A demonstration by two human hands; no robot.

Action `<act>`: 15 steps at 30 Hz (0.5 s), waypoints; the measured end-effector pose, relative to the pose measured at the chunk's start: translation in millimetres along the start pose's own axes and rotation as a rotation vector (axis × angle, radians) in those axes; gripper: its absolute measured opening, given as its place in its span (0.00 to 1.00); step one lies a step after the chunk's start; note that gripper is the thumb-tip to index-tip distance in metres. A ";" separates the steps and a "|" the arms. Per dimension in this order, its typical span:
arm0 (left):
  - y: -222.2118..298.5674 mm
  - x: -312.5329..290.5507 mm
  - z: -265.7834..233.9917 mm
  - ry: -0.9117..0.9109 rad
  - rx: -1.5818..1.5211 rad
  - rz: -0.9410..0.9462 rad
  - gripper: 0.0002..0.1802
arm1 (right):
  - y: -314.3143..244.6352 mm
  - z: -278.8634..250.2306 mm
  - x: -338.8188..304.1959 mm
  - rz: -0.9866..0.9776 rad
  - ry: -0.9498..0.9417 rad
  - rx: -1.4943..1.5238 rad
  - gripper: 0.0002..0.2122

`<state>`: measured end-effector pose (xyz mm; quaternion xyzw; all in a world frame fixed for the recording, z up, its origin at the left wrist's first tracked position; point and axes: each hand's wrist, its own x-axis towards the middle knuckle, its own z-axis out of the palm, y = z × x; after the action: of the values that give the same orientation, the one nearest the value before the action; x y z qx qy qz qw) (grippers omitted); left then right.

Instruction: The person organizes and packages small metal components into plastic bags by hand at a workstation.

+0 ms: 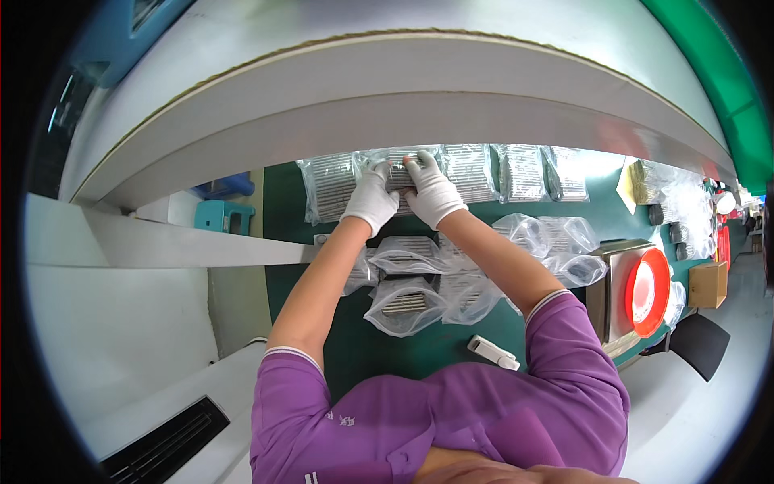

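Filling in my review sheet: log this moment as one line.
left hand: gloved, on pack of silver rods; right hand: gloved, on same pack; nearer body: bagged rods, white device; right side: orange-red dish

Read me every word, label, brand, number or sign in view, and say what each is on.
I can't quote any text from this view.
Purple shirt: small pale marks on the chest, too small to read.
Clear bags on the table: no readable print.
White object near the person's body: no readable marking.
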<state>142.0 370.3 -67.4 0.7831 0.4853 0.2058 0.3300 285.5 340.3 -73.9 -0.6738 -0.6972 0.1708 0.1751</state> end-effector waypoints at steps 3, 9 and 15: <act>28.4 -4.7 1.6 0.062 0.587 0.035 0.29 | -14.4 -15.7 3.8 0.046 -0.061 -0.382 0.27; 7.8 39.1 7.2 -0.036 0.541 0.039 0.24 | 10.7 0.3 52.4 0.108 -0.161 -0.214 0.22; -18.4 39.0 13.4 -0.086 0.462 -0.099 0.25 | -11.7 -3.5 46.4 0.161 -0.146 -0.246 0.22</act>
<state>156.4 406.7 -89.8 0.8211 0.5428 0.0394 0.1721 275.5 386.2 -64.7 -0.7295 -0.6676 0.1463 0.0259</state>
